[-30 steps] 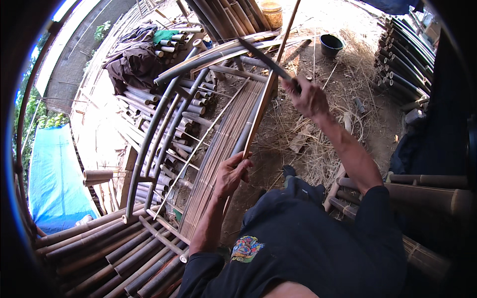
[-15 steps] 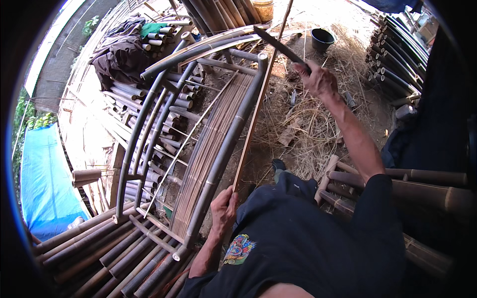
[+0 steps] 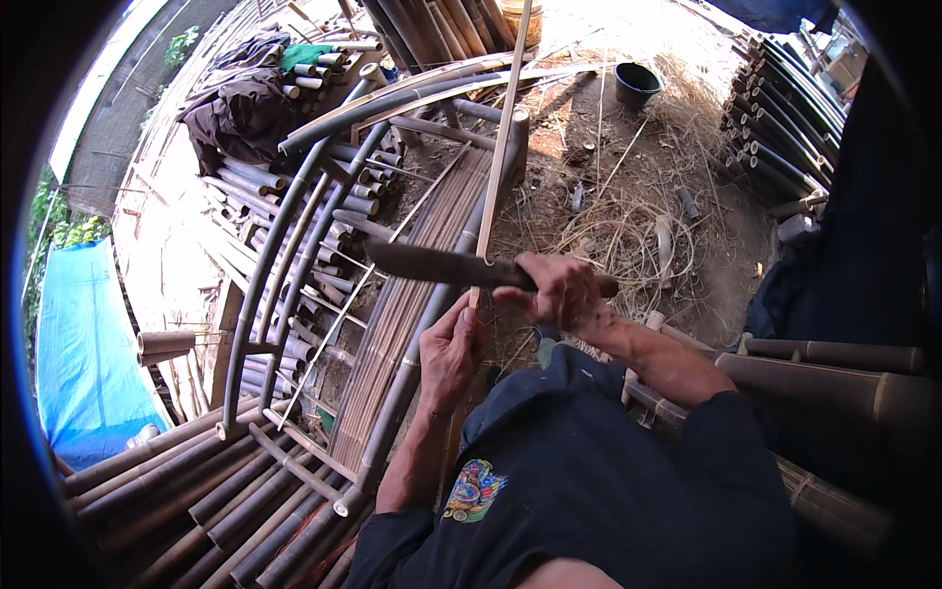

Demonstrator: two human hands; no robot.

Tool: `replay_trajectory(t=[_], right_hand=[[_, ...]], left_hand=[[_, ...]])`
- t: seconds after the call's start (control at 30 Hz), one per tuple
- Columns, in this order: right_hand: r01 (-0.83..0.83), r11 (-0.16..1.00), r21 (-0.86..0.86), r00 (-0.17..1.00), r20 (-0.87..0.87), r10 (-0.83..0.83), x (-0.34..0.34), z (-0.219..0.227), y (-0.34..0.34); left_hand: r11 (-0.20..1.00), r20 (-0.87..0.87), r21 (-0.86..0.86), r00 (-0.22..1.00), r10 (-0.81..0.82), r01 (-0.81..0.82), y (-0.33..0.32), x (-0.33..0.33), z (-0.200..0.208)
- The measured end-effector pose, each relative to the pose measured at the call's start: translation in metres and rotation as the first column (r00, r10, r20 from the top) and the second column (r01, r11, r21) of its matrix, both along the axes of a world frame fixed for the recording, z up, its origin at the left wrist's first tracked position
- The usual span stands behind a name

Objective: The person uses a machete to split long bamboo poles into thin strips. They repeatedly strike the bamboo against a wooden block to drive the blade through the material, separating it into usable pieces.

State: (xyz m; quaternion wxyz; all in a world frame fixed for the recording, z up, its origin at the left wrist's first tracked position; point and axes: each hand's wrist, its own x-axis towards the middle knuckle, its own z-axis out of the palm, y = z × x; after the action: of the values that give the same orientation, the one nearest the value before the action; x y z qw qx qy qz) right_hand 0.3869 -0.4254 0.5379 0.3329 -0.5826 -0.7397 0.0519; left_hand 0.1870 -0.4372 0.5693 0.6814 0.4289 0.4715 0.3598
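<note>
Left hand [image 3: 448,355] pinches long pale bamboo strip [image 3: 501,157], axis running past far right corner of brown slatted bamboo bench [image 3: 397,339]; right hand [image 3: 564,292] grips dark broad-bladed knife [image 3: 427,265] crosswise beyond left hand. Blade contact unclear.

The bamboo strip [image 3: 499,162] is cut off by the view's upper edge.

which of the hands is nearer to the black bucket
Right. The right hand, gripping the knife, is below the black bucket in the picture; the left hand, holding the bamboo strip, is farther off, lower and more to the left.
</note>
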Motion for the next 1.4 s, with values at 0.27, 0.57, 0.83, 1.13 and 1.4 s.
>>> replay_trajectory(t=[0.27, 0.57, 0.83, 1.13, 1.4], right_hand=[[0.408, 0.899, -0.155, 0.912, 0.042, -0.407, 0.125, 0.014, 0.079], [0.215, 0.946, -0.242, 0.689, -0.649, -0.323, 0.186, 0.055, 0.097], [0.018, 0.979, -0.201, 0.358, -0.913, -0.194, 0.066, 0.062, 0.083], [-0.123, 0.962, 0.243, 0.990, 0.105, 0.100, 0.032, 0.042, 0.048], [-0.078, 0.966, 0.246, 0.993, 0.109, 0.053, 0.044, 0.036, 0.051]], left_hand=[[0.995, -0.108, -0.018, 0.989, -0.101, 0.099, -0.076, -0.044, -0.013], [0.965, -0.163, -0.001, 0.952, -0.260, 0.263, -0.131, -0.121, -0.040], [0.835, 0.084, 0.158, 0.836, -0.543, 0.526, -0.018, -0.045, -0.003], [0.990, 0.032, 0.127, 0.997, -0.070, 0.065, 0.051, 0.026, 0.011], [0.993, -0.011, 0.115, 1.000, -0.023, 0.024, 0.017, 0.016, 0.016]])
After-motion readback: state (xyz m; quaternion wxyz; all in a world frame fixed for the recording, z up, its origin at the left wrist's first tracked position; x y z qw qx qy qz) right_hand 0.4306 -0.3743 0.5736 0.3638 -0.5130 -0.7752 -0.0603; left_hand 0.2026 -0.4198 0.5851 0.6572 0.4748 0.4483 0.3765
